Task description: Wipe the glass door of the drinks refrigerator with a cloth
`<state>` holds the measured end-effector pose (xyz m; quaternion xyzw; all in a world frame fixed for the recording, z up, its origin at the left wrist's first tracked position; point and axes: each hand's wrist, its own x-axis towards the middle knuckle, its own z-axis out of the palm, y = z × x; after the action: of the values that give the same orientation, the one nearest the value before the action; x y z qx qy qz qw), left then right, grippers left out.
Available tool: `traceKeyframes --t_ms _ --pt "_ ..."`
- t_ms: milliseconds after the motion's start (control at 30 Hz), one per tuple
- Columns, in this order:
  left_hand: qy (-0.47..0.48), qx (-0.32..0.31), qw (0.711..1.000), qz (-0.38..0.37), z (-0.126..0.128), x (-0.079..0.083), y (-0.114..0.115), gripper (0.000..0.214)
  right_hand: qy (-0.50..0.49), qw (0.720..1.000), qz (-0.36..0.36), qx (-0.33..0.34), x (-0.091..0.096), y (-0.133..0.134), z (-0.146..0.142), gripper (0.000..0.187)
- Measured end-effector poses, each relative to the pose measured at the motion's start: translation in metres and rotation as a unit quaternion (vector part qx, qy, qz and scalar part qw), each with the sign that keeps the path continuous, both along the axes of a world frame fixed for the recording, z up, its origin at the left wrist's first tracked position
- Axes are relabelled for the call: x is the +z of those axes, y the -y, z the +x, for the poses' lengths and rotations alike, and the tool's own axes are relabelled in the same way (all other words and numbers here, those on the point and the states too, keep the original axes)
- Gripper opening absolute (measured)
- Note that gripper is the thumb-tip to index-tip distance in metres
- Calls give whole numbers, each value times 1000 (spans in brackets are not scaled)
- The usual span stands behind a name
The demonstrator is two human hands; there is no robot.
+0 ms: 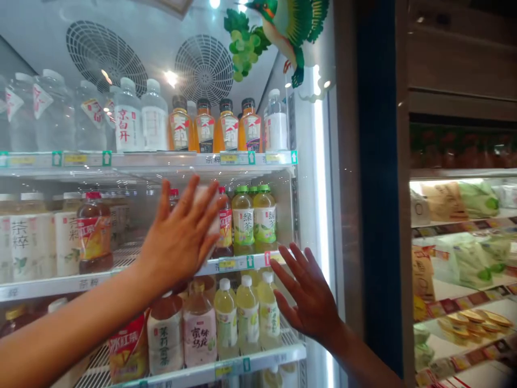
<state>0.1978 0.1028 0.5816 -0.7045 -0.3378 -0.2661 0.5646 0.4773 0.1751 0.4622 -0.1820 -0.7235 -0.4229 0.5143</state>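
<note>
My left hand [180, 231] is stretched flat with fingers apart, its back toward me, against or just in front of the glass door of a drinks fridge. A white patch [212, 215] shows behind its fingers; I cannot tell whether it is a cloth or something on the shelf. My right hand [305, 293] has its fingers spread, at the glass near the door's right side. Close to it behind the glass are green tea bottles [244, 218] and pale yellow drink bottles [270, 315]. Whether either palm touches the glass is hidden.
Clear water bottles [128, 116] and orange drink bottles [228, 126] fill the top shelf. A bird sticker [286, 32] and grape sticker [244, 48] decorate the glass. Right of the dark door frame [377, 188] stands another shelf with packaged goods [474, 258].
</note>
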Motion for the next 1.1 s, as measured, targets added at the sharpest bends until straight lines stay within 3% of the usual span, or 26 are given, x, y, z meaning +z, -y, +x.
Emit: traceKeyframes --t_ms 67,133,300,367,433,500,567,633,700,733,800,867,900,967,1067,1100 --pt "-109 -15 994 -24 -8 -14 5 54 5 1000 -3 -2 1 0 1 76" --pt "-184 -4 982 -54 -19 -16 7 53 21 1000 -13 -12 7 1 0 73" --pt "-47 45 998 18 -41 27 10 60 56 997 -31 -31 36 8 -17 64" --pt "-54 46 997 14 -44 18 16 60 54 997 -36 -33 48 12 -28 65" --pt "-162 35 986 -25 -49 -1 25 55 52 997 -43 -41 60 16 -40 66" --pt "-236 24 971 -36 -62 -3 32 50 54 996 -45 -49 72 19 -51 67" --pt "-199 40 979 -21 -81 27 34 53 58 996 -33 -51 88 21 -62 66" --pt "-90 70 993 -5 -103 71 34 58 62 997 -21 -49 105 23 -75 67" --pt "19 104 994 0 -119 99 34 59 64 997 -14 -43 120 24 -88 69" --pt "46 104 993 6 -125 100 35 61 63 997 -13 -40 127 25 -96 71" --pt "17 82 996 10 -133 78 38 66 60 997 -15 -35 141 28 -111 73" --pt "-125 34 992 9 -145 52 43 62 58 998 -11 -37 155 31 -128 72" --pt "-183 17 983 7 -153 47 46 61 60 997 -8 -40 163 33 -136 72" --pt "-163 26 986 6 -179 64 51 59 70 996 3 -48 180 38 -154 71" --pt "23 97 995 3 -222 118 61 63 86 994 16 -62 202 48 -182 71" --pt "76 110 991 17 -234 128 64 65 87 994 18 -64 207 52 -192 71"
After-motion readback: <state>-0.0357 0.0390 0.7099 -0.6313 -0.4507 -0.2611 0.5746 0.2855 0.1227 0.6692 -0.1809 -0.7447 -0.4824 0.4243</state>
